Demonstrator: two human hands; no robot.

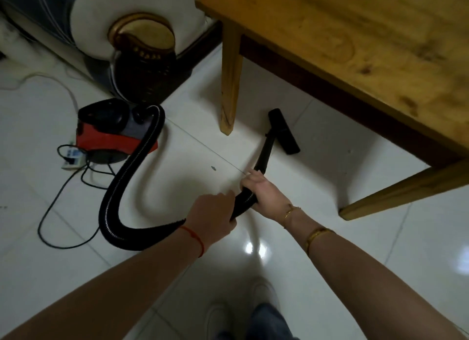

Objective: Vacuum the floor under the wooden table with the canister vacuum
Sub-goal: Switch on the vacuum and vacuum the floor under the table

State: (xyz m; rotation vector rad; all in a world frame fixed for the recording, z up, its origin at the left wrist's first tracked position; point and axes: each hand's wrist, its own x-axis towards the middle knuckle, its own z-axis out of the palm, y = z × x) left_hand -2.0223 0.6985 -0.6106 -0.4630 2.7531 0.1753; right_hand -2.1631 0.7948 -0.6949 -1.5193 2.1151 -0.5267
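A red and black canister vacuum (111, 134) sits on the white tiled floor at the left. Its ribbed black hose (127, 177) loops down and right to my hands. My left hand (213, 212) grips the hose end. Just ahead of it, my right hand (264, 190) holds the black wand (265, 152). The black floor nozzle (284, 130) lies flat on the tiles beside the near left leg (229, 86) of the wooden table (355, 35), at the edge of the table's shadow.
A white power strip (72, 157) and black cables (58, 207) lie on the floor left of the canister. A sofa arm with a dark and gold carved end (144, 55) stands behind it. Another table leg (406, 187) angles out at the right. My shoes (241, 314) are at the bottom.
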